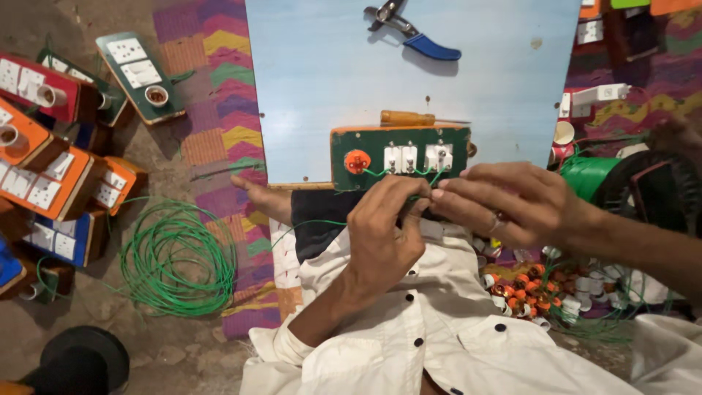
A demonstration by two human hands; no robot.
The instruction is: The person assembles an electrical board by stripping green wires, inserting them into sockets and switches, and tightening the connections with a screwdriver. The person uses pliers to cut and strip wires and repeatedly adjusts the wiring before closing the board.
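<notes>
Head view, left to right: one green wire coil lies lower left; left hand and right hand pinch green wire at one green switch board mid-frame, holding two white switches; one screwdriver and one blue-handled pliers lie above.

cream button-up shirt with dark buttons, left cuff rolled up, ring on the right hand
</notes>
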